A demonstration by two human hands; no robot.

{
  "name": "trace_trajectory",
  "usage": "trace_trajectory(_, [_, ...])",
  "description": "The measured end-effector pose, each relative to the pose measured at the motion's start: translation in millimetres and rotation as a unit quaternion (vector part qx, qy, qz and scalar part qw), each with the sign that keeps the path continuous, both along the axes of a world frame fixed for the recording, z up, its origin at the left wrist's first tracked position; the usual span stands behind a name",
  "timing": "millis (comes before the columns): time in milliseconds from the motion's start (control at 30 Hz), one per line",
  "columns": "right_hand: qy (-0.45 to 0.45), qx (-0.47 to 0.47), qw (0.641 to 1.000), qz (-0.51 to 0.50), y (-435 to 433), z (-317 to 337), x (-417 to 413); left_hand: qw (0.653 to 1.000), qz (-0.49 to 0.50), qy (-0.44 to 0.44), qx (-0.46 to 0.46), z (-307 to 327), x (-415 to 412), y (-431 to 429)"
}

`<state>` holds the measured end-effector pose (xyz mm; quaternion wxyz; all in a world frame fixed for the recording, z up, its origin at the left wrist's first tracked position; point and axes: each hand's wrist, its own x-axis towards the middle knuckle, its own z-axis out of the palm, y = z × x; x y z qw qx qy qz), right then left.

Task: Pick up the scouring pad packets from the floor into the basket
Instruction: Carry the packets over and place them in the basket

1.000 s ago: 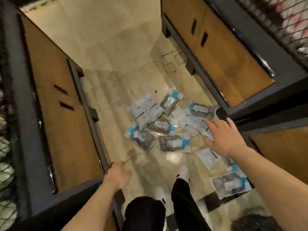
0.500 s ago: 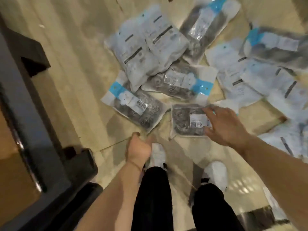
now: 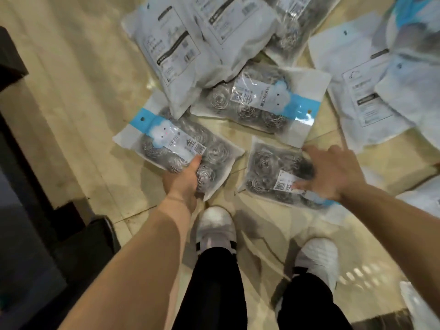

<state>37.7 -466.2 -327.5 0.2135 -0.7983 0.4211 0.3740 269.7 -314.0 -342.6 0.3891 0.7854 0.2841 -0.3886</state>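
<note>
Since half a second ago the left hand (image 3: 183, 181) has gone from a loose fist near the shoe to the near corner of the blue-topped packet (image 3: 176, 144), and the head has dropped closer to the floor (image 3: 71, 103). Its grip is closed on that corner: the thumb lies on top of the clear film over a steel scourer, while the other fingers are hidden beneath the packet. The packet lies face up at an angle, its blue header pointing away to the left.

The right hand (image 3: 333, 175) stays over the neighbouring packet (image 3: 266, 170), just right of the first. Its grip is wide open, the fingers spread, with the thumb on the white barcode label and the forefinger reaching toward the far edge. Whether the palm presses down I cannot tell.

Beyond these two, a third face-up packet (image 3: 257, 103) lies with its blue header to the right. Face-down white packets (image 3: 181, 44) overlap behind it, one covering part of the blue-topped packet's far corner. More white packets (image 3: 364, 101) are heaped to the right. All of them lie on the beige tiled floor.

Two white shoes (image 3: 215, 229) stand just short of the packets, under black trouser legs (image 3: 214, 294). A dark shelf base (image 3: 28, 186) runs along the left.
</note>
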Motion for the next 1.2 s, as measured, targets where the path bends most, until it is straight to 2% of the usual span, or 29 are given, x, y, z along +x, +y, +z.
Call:
trace_trajectory(133, [-0.011,-0.004,0.999,-0.031,25.3,35.8,2.8,0.999,-0.001,-0.035,0.027,14.1,0.4,21.4])
trace_trajectory(267, [-0.042,-0.021,0.997,-0.057,26.9,89.2,9.5,0.995,-0.044,-0.059,0.07,90.0,2.5,26.7])
trace_trajectory(467, [-0.077,-0.012,0.981,-0.176,-8.2,203.0,31.8,0.981,-0.126,-0.102,0.104,209.3,25.2,31.1])
trace_trajectory(600, [-0.133,0.054,0.947,-0.289,-11.6,314.8,31.3,0.973,-0.179,-0.118,0.087,321.8,31.3,26.2])
trace_trajectory(900, [-0.241,0.009,0.883,-0.403,-45.5,631.0,-7.1,0.96,-0.254,-0.119,-0.013,624.1,33.4,17.9])
trace_trajectory(1000, [-0.293,0.025,0.858,-0.422,-53.2,707.5,-25.3,0.951,-0.276,-0.133,-0.039,692.7,34.2,18.7])
trace_trajectory(1067, [-0.337,0.036,0.828,-0.447,-50.3,747.9,-43.9,0.948,-0.286,-0.125,-0.062,728.0,27.4,13.1])
trace_trajectory(1200, [-0.378,0.027,0.777,-0.503,-32.1,797.1,-87.6,0.93,-0.331,-0.114,-0.109,776.9,-4.6,-17.3])
